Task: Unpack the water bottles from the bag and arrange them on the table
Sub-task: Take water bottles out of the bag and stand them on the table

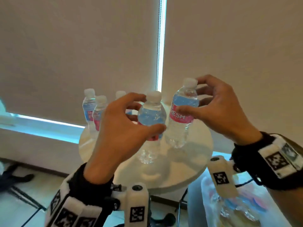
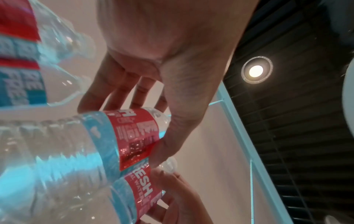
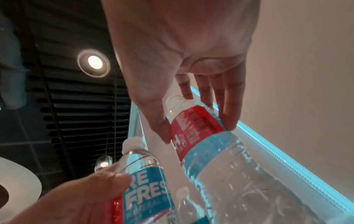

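Several clear water bottles with pink-and-blue labels and white caps are here. My left hand (image 1: 151, 113) grips one bottle (image 1: 148, 153) by its label, thumb in front and fingers behind, over the round white table (image 1: 188, 163). The left wrist view shows that hand (image 2: 124, 133) pinching its bottle (image 2: 67, 151). Just to the right, my right hand (image 1: 188, 97) holds a second bottle (image 1: 177, 133) at its shoulder and label; the right wrist view shows this hand (image 3: 199, 131) and bottle (image 3: 229, 166). I cannot tell whether either base touches the table. Three more bottles (image 1: 99, 112) stand at the table's back left.
A clear plastic bag (image 1: 229, 203) with more bottles inside sits low at the right, beside the table. Roller blinds (image 1: 82, 54) hang close behind the table. A dark object (image 1: 16, 176) lies on the floor at the left.
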A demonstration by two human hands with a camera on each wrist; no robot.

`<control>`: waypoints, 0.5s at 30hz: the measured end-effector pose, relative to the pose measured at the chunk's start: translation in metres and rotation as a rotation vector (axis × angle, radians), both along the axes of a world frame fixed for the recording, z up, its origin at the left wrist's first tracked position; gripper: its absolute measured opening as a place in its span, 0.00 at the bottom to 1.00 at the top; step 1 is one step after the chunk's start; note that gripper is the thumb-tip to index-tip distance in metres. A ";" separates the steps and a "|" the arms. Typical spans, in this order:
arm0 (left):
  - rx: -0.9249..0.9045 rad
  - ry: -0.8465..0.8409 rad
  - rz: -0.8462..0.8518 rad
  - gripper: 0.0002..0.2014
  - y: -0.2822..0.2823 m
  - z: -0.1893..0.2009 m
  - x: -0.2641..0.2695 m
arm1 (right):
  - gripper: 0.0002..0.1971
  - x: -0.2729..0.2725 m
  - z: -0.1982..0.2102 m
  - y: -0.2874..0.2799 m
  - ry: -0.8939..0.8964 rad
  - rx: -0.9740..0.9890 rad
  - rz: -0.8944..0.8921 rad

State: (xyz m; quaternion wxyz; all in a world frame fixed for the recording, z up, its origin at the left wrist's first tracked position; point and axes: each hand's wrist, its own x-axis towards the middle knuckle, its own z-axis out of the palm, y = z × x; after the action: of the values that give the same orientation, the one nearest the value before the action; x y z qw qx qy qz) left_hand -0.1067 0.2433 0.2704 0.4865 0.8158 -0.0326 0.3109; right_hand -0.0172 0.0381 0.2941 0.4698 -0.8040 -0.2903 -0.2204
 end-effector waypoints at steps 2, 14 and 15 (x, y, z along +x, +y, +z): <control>-0.010 0.012 0.043 0.34 0.015 -0.008 0.005 | 0.29 0.010 -0.007 0.025 0.010 -0.028 0.013; -0.025 0.015 0.190 0.32 0.051 -0.038 0.019 | 0.31 0.044 -0.041 0.101 0.095 -0.105 0.018; -0.017 0.022 0.199 0.32 0.052 -0.039 0.019 | 0.31 0.045 -0.042 0.103 0.100 -0.111 0.015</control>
State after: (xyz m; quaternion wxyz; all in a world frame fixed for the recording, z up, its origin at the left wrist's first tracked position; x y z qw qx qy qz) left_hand -0.0874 0.2951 0.2316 0.4606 0.8143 0.0567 0.3488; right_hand 0.0279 0.1412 0.2523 0.4398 -0.8367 -0.2843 -0.1602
